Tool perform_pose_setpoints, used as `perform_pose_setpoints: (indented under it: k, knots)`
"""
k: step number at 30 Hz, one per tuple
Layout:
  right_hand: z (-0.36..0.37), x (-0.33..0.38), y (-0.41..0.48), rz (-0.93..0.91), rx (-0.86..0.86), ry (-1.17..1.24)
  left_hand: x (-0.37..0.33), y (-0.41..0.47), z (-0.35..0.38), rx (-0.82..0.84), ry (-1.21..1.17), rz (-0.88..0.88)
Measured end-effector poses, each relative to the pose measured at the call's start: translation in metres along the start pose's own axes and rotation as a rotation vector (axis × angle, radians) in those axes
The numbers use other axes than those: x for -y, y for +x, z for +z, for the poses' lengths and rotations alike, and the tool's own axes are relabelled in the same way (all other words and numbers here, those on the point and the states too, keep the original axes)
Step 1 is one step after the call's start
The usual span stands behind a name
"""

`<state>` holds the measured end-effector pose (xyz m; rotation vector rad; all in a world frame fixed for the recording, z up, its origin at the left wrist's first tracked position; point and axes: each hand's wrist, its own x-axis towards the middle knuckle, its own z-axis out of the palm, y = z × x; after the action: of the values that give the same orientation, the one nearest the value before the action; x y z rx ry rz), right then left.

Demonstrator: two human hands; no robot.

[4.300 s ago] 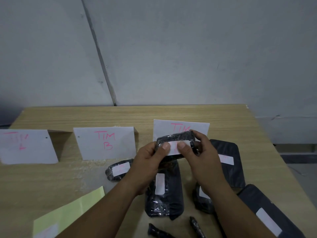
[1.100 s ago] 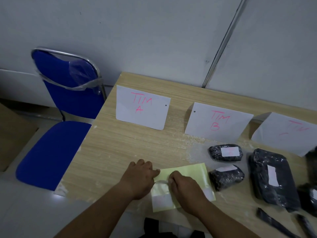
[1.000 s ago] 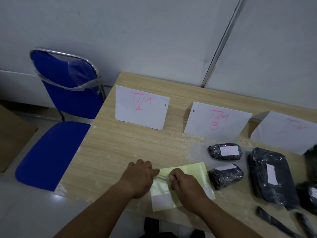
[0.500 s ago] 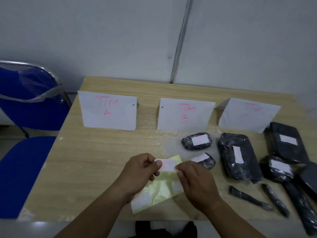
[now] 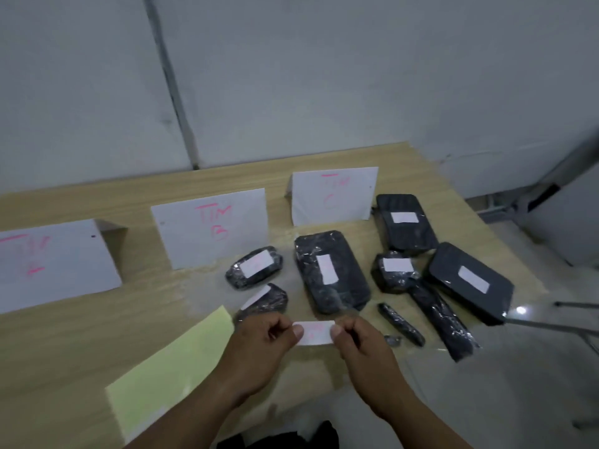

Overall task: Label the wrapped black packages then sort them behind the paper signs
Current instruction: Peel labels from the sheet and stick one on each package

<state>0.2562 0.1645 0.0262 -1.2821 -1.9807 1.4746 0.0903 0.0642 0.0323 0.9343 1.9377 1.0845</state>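
Holding: a small white rectangular paper sticker [image 5: 313,332] is stretched between the left hand [image 5: 264,343] and the right hand [image 5: 363,346], each pinching one short end between thumb and forefinger, above the near edge of the pale wooden table [image 5: 97,335].
Handling of the sticker: judged very light, limp and tacky on one face; the grip at the two ends keeps it flat and the adhesive off the fingers.
Backing sheet: a pale yellow-green release sheet [image 5: 168,367] lies flat toward the near left corner.
Labelled packages: six glossy film-wrapped black packages already carry white labels, among them a large rounded block [image 5: 330,273] at mid-table and two flat slabs [image 5: 405,222] [image 5: 470,281] toward the right edge.
Unlabelled packages: a long black wrapped bar [image 5: 444,322] and a short black wrapped stick [image 5: 402,324] lie near the right hand, with no label visible.
Handling of the packages: the film looks slick and crinkly; the narrow pieces are judged light and best steadied by their ends while a label is pressed onto the middle.
Signs: three folded white paper signs with pink lettering [image 5: 210,231] [image 5: 334,196] [image 5: 55,260] stand along the far half; nothing is seen behind them.
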Motion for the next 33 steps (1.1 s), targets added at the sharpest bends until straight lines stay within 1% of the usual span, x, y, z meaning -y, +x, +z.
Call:
perform_pose_setpoints:
  k: [2, 4, 6, 7, 9, 11, 12, 15, 18, 21, 23, 24, 25, 27, 28, 29, 33]
  knots:
    - [-0.022, -0.014, 0.001, 0.015, -0.047, -0.019, -0.012, 0.007, 0.025, -0.008, 0.021, -0.003]
    - [-0.046, -0.026, 0.005, 0.033, -0.116, -0.035, -0.019, 0.016, 0.048, -0.109, 0.090, 0.022]
    - [-0.072, -0.037, 0.009, 0.063, -0.183, -0.019, -0.018, 0.026, 0.069, -0.178, 0.279, 0.090]
    - [-0.083, -0.043, 0.010, 0.071, -0.198, -0.003, -0.014, 0.031, 0.079, -0.165, 0.413, 0.164]
    - [-0.099, -0.051, 0.011, 0.079, -0.179, 0.005, -0.004, 0.041, 0.095, -0.051, 0.690, 0.332]
    - [-0.108, -0.055, 0.013, 0.075, -0.155, 0.014, 0.002, 0.048, 0.109, 0.069, 0.895, 0.357]
    - [-0.110, -0.056, 0.015, 0.071, -0.148, 0.031, 0.002, 0.052, 0.115, 0.095, 0.989, 0.365]
    - [-0.112, -0.054, 0.020, 0.060, -0.133, 0.064, 0.000, 0.059, 0.123, 0.117, 1.145, 0.358]
    - [-0.111, -0.055, 0.024, 0.026, -0.135, 0.077, -0.003, 0.061, 0.125, 0.152, 1.195, 0.345]
    - [-0.113, -0.051, 0.025, -0.009, -0.128, 0.083, -0.010, 0.055, 0.124, 0.177, 1.179, 0.399]
    - [-0.116, -0.039, 0.027, -0.022, -0.122, 0.135, -0.020, 0.047, 0.115, 0.178, 1.091, 0.453]
    - [-0.119, -0.031, 0.027, -0.036, -0.122, 0.161, -0.028, 0.043, 0.108, 0.156, 0.974, 0.443]
    - [-0.123, -0.018, 0.027, -0.066, -0.118, 0.176, -0.041, 0.040, 0.098, 0.140, 0.814, 0.384]
    - [-0.134, 0.015, 0.028, -0.155, -0.108, 0.176, -0.071, 0.039, 0.076, 0.175, 0.425, 0.205]
    - [-0.140, 0.035, 0.029, -0.212, -0.101, 0.170, -0.088, 0.041, 0.065, 0.191, 0.233, 0.150]
    - [-0.146, 0.055, 0.030, -0.270, -0.097, 0.162, -0.106, 0.044, 0.056, 0.168, 0.141, 0.144]
    - [-0.167, 0.127, 0.034, -0.516, -0.110, 0.071, -0.178, 0.051, 0.019, 0.017, 0.024, 0.285]
